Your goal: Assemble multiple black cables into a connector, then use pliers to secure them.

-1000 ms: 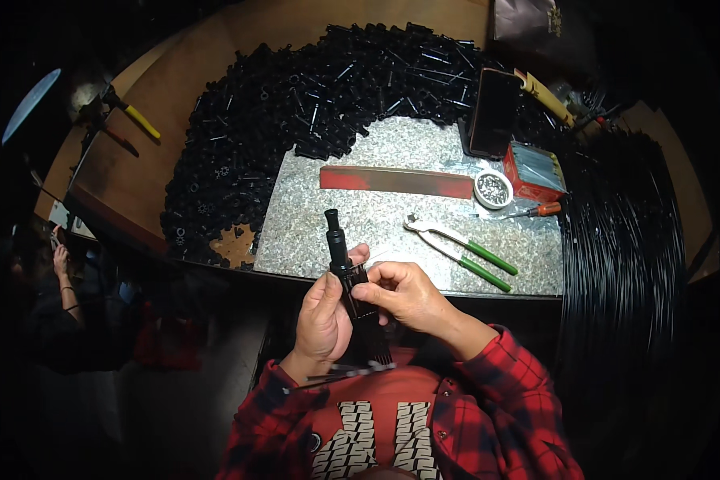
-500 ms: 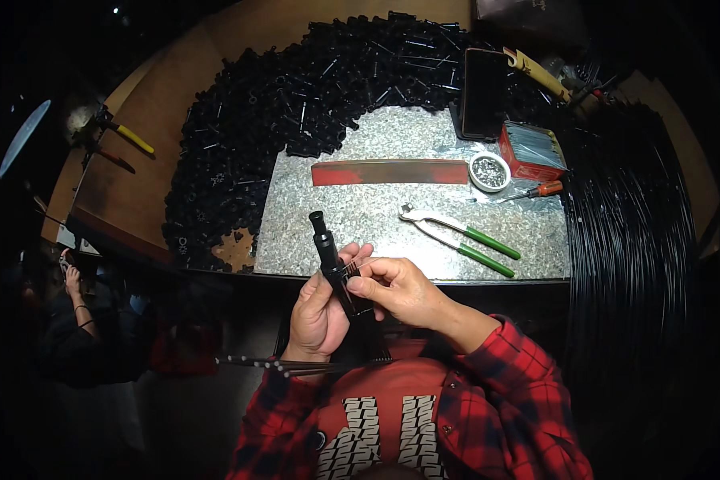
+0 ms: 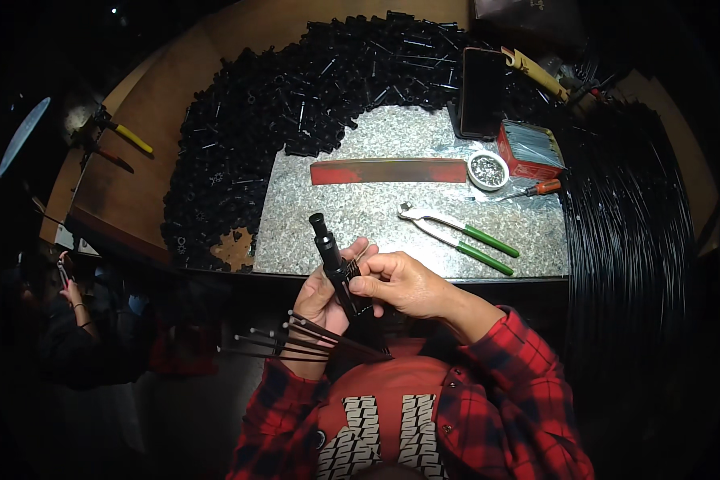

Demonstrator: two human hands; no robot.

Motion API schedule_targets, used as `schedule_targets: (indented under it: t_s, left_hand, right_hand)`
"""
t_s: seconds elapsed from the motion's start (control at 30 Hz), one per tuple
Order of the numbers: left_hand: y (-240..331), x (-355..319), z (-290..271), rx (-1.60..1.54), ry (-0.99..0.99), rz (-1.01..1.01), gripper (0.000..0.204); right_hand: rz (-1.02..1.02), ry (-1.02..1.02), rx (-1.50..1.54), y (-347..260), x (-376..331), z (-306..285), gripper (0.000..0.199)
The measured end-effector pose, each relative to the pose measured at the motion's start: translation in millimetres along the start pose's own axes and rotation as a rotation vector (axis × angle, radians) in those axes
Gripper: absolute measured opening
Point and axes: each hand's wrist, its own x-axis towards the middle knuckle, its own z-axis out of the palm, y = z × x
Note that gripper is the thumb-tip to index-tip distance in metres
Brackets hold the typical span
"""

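Observation:
In front of the table edge my left hand [image 3: 318, 302] is closed around a black umbrella frame [image 3: 329, 250], its tubular end tilted up and to the left. My right hand [image 3: 402, 285] pinches at the side of the frame, where several thin metal pieces stick out near the fingertips; what exactly the fingers hold is too small to tell. Several thin dark ribs with pale tips [image 3: 296, 340] fan out to the left across my left wrist. The lower part of the frame is lost in shadow against my clothes.
A heap of black tubular parts [image 3: 240, 128] covers the back left. On the speckled slab [image 3: 296, 232] lie a red-brown bar [image 3: 388, 172], green-handled pliers [image 3: 464, 240], a white bowl [image 3: 488, 170], a red box [image 3: 530, 148] and an orange-handled screwdriver [image 3: 546, 187]. Black rods [image 3: 628, 216] hang at right. Another person's hand [image 3: 72, 292] shows far left.
The pale-tipped ribs have risen and spread into a wider fan over my left wrist. My right hand has shifted slightly at the frame, which stays in my left hand.

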Motion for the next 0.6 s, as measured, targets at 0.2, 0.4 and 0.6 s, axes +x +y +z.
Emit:
schedule_targets:
  t_s: [0.2,0.4,0.6]
  left_hand:
    - [1.3,-3.6,2.7,-0.021,0.050,0.008,0.038]
    - [3.4,-3.7,-5.0,-0.086,0.032,-0.116,0.049]
    - [12.4,2.5,-12.8,0.017,-0.054,-0.125,0.057]
  right_hand:
    - [-0.022,-0.036,0.052,0.0,0.1,0.5,0.019]
    - [-0.048,-0.037,-0.012,0.0,2.6,-2.8,0.017]
    - [-0.083,-0.062,-0.054,-5.8,5.7,0.6,0.017]
